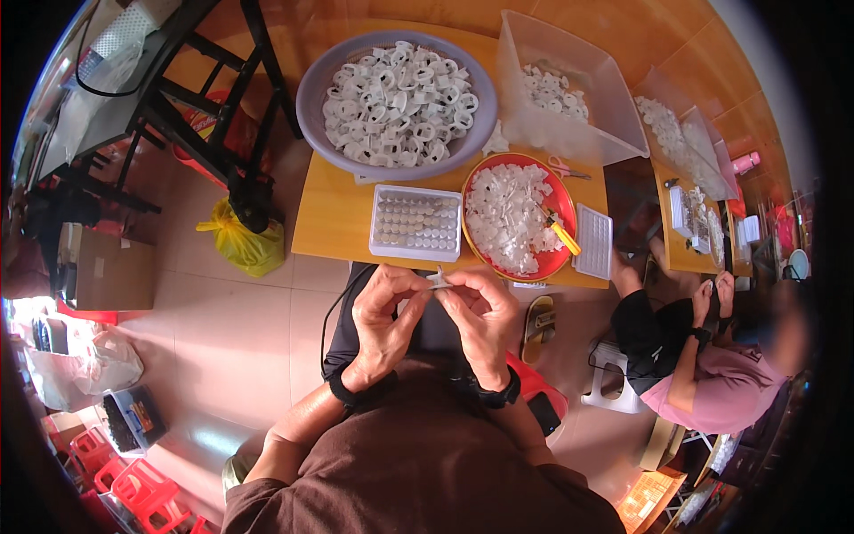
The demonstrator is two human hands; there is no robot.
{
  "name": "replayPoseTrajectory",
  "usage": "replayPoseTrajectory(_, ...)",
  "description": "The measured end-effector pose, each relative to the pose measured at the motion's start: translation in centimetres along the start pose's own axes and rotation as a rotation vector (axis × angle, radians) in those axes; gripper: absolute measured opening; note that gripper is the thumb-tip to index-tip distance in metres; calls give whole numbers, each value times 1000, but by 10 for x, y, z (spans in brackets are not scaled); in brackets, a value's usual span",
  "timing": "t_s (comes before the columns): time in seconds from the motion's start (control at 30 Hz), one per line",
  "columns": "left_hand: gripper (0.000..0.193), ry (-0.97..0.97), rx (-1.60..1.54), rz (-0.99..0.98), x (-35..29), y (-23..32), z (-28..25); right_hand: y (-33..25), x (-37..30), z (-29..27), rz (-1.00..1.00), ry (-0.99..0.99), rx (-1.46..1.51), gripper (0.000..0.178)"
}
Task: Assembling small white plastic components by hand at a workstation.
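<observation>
Both hands, left (384,316) and right (480,320), meet fingertip to fingertip at a small white piece (438,279), which lies between them, over the lap and close to the near edge of the table (329,214). Since little but the fingertips appears to support the piece, a slack or uneven pinch could let it slip to the lap or the floor; if it is thin, as it looks, pressing too hard from both sides might bend or crack it. In the left hand, thumb and forefinger are closed to a pinch on the piece, the remaining fingers loosely curled; the right hand mirrors this pinch from the opposite side. How the fingertips seat on the piece is too small to tell. Just beyond the hands stands a white tray (414,254) of round discs; ahead and to their right, a red bowl (560,198) holds translucent pieces (503,214) and a yellow-handled tool (564,237). Farther beyond sits a lavender basin (309,107) heaped with white ring-shaped parts (400,107).
</observation>
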State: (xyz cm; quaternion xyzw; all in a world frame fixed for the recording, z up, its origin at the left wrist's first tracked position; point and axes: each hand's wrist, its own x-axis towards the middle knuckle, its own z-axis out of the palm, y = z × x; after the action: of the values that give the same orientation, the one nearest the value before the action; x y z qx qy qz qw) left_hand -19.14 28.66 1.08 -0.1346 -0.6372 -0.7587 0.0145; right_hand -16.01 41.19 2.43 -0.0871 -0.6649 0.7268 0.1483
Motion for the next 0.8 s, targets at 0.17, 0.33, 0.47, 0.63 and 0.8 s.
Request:
replayPoseTrajectory(0.17,25,5,232,257,-2,15,-2,-7,-7,0,-320,-9,-167,18)
replayPoseTrajectory(0.33,26,-2,338,452,0,29,-4,-12,-7,-1,-527,22,-321,20)
replayPoseTrajectory(0.47,28,-27,309,527,-1,29,-4,-15,-12,-2,-543,32,-342,21)
replayPoseTrajectory(0.63,29,-19,276,519,-2,29,-2,-20,-12,-3,-603,19,-430,24)
replayPoseTrajectory(0.8,26,-15,290,466,-2,31,-1,-21,-12,-1,-594,46,-428,25)
